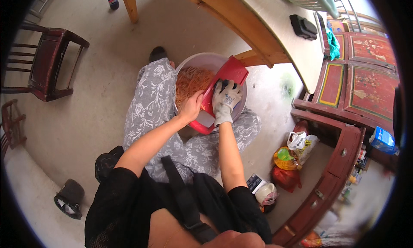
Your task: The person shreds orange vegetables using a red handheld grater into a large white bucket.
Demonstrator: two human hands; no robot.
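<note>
A red plastic grater (232, 69) leans slantwise across a round whitish tub (202, 56) between my knees. Bare and closed, my left hand (191, 106) grips the grater's left edge. My right hand (226, 98) wears a pale work glove with dark fingertips and presses down on the grater's face, its fingers bent. Whatever lies under that palm is hidden. Thin orange shreds (192, 82), like shredded carrot, heap up in the tub to the left of the grater. A few bits cling to the red surface near my left fingers.
A wooden table (297, 54) stands ahead to the right, carrying a black case (303, 27). Left is a dark red chair (49, 63). A red cabinet (344, 151) lines the right, with bags and an oil bottle (286, 159) beside it. A black bucket (70, 197) sits lower left.
</note>
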